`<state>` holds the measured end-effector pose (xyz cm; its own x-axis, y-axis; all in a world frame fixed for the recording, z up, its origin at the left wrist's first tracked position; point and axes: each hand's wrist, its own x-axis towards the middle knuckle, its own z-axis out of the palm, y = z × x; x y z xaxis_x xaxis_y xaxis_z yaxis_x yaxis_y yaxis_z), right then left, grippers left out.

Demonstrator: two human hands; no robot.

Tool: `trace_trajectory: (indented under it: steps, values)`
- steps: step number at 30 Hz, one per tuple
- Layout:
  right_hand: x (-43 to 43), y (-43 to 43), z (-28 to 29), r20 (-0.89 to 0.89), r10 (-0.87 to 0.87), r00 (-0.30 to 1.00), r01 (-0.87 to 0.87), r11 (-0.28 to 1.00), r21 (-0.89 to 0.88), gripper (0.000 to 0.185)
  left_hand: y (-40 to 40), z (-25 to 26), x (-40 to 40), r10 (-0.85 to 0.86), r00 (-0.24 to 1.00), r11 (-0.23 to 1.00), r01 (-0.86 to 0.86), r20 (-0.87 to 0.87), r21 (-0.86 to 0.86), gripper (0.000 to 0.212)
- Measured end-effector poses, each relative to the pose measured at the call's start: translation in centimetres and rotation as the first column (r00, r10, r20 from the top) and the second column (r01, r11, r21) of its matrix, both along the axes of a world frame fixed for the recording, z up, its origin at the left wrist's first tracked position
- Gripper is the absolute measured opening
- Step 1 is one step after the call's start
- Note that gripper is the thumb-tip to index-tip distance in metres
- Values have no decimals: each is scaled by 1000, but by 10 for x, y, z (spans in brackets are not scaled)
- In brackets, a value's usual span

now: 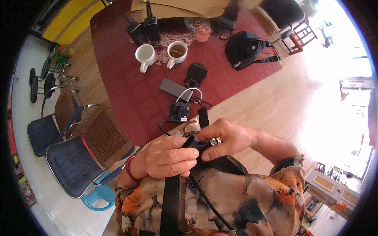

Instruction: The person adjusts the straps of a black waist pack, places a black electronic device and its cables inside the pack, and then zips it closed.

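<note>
My left hand (166, 159), with a red band at the wrist, grips a small black plastic piece (192, 143) in front of my chest. From the other side, my right hand (229, 138) has its thumb and forefinger on the same piece; what it is exactly cannot be made out. A black strap (170, 203) runs down my patterned shirt, and another black strap (229, 165) passes under my right hand. A black cable (209, 202) hangs from below the fingers. Just beyond, at the table edge, sits a black box with a vent grille (179, 111).
On the red table (124, 97) are a grey slab-shaped device (172, 88), a black puck-like device (196, 73), two white mugs (145, 53), one with brown liquid, two black antenna units (152, 28), a pink jar (203, 33) and a black bag (243, 48). Chairs (73, 165) stand at left.
</note>
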<state>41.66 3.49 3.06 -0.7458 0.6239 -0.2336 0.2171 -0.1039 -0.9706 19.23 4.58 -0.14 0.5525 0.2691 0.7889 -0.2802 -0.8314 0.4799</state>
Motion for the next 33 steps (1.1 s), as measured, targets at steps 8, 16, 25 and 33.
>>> trace_trajectory:
  steps: [8,16,25,33]
  values:
    - [-1,-26,4,181,-188,965,124,941,315,27,-19,-10,-29,367,923,919,-379,-112,-111,34]
    - [-6,-34,22,308,-176,935,-9,856,517,25,-23,-17,-10,334,938,926,-310,90,-216,20]
    - [-9,-44,16,130,-190,973,94,844,528,23,-27,-17,3,303,939,946,-274,164,-175,21]
    - [-5,-51,20,129,-205,970,101,828,551,21,-33,-12,4,211,974,960,-191,83,-202,20]
